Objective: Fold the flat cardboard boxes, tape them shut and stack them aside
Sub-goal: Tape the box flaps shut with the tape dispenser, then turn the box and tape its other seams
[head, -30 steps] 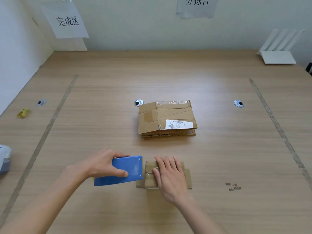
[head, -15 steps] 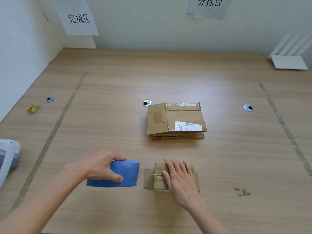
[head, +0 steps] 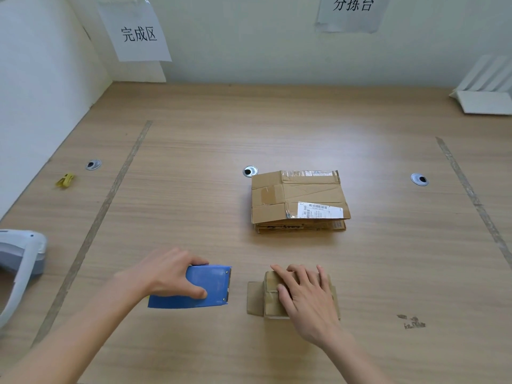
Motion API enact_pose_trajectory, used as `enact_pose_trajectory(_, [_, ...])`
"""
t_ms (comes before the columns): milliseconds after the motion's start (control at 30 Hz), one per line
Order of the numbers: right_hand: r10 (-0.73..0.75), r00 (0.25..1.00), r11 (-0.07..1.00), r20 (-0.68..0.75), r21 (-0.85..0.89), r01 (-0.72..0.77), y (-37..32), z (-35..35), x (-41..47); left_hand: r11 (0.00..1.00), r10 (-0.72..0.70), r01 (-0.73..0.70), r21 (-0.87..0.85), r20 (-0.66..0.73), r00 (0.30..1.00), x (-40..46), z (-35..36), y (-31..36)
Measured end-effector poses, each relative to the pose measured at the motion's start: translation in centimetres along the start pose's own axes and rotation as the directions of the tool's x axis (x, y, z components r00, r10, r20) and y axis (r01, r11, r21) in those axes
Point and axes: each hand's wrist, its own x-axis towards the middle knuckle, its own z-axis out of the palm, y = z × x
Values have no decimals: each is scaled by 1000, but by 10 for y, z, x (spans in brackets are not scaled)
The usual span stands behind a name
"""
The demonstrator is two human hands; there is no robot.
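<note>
A small folded cardboard box (head: 271, 306) lies near the table's front edge with a loose flap sticking out on its left. My right hand (head: 304, 297) presses flat on top of it, fingers straight. To the left, my left hand (head: 166, 273) grips a blue tape dispenser (head: 202, 286), its toothed edge facing the box with a short gap between them. A stack of flat cardboard boxes (head: 299, 200) with a white barcode label lies in the middle of the table.
The wooden table (head: 194, 189) carries two dark tape lines, left and right. A white device (head: 22, 261) sits at the left edge, a yellow clip (head: 65, 180) further back, a white rack (head: 487, 90) at the back right. Paper signs hang on the wall.
My left hand has drawn the blue dispenser leftward, away from the small box, opening a gap. My right hand stays pressed on the box.
</note>
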Motion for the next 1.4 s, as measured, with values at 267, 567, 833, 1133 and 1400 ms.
enact_pose_trajectory(267, [-250,968,959,-11,134,249,-21,-6,6,996,-82,80,51,37,996,9,7,21])
enact_pose_trajectory(567, [-214,970,974,-113,54,221,-14,7,5,941,-203,204,271,-34,979,37,40,72])
enact_pose_trajectory(833, [-208,969,971,-135,93,221,-14,11,8,933,-229,252,257,-115,967,30,36,46])
enact_pose_trajectory(1133, [-16,977,975,-214,212,62,-32,12,17,965,-180,215,151,-215,960,3,17,20])
enact_pose_trajectory(1400, [190,982,972,-13,140,-186,-59,15,37,997,-50,35,-66,-244,969,-10,-4,-3])
